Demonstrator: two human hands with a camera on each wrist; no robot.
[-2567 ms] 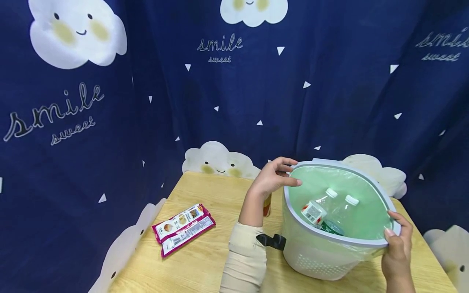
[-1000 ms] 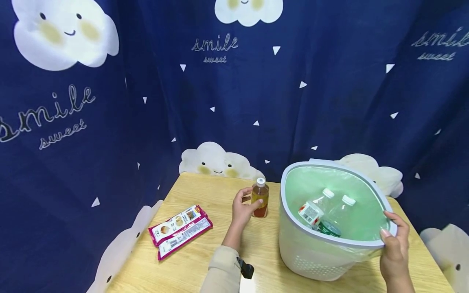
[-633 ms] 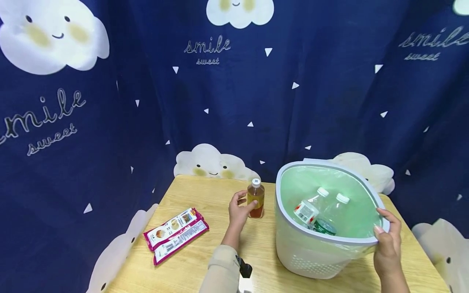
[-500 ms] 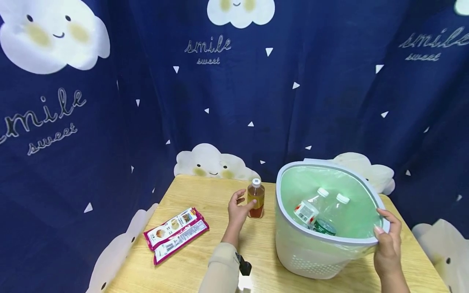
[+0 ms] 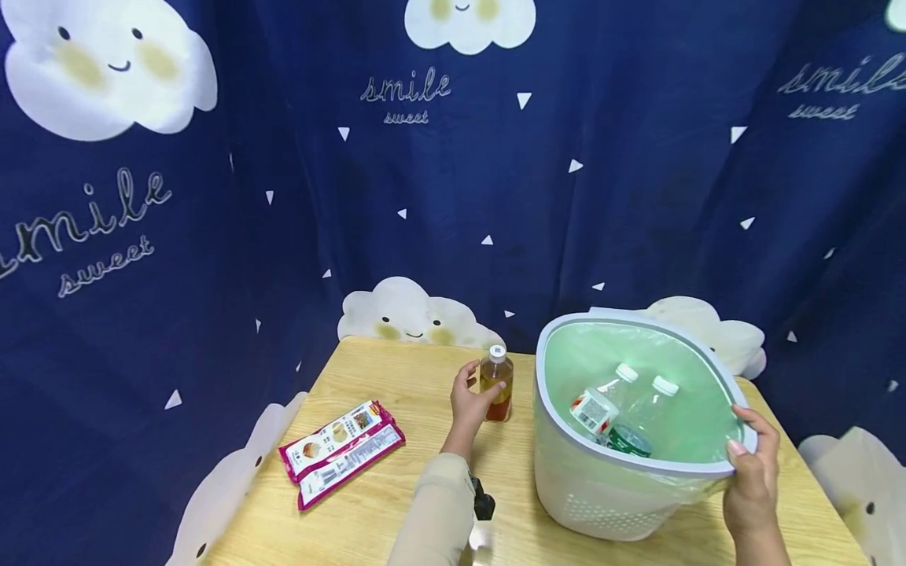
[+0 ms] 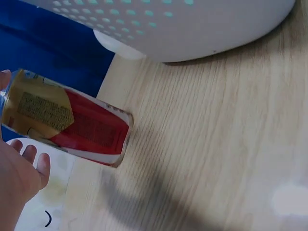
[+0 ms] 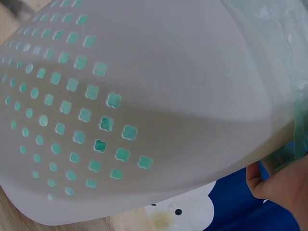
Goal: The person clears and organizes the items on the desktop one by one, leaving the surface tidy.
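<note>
My left hand (image 5: 470,409) is at a bottle of reddish-brown drink (image 5: 495,397), which stands upright on the table with its white cap on. The thumb lies across the front of the bottle, and the fingers are loosely bent at its left. In the left wrist view, the red and gold bottle label (image 6: 72,120) shows between thumb and fingers, with visible fingertips (image 6: 43,166) just apart from it. My right hand (image 5: 756,479) grips the rim of a pale bin (image 5: 602,503) with a green liner bag. Clear empty bottles (image 5: 593,410) with white caps lie inside.
A magenta and white snack packet (image 5: 343,453) lies on the left of the wooden table (image 5: 396,519). A dark blue curtain (image 5: 425,173) with clouds hangs behind and around the table. The bin stands close to the right of the brown bottle.
My left hand has left the bin's rim and come down leftward to the brown bottle. Over the last second it has stayed there almost still. The right hand keeps its hold on the rim.
</note>
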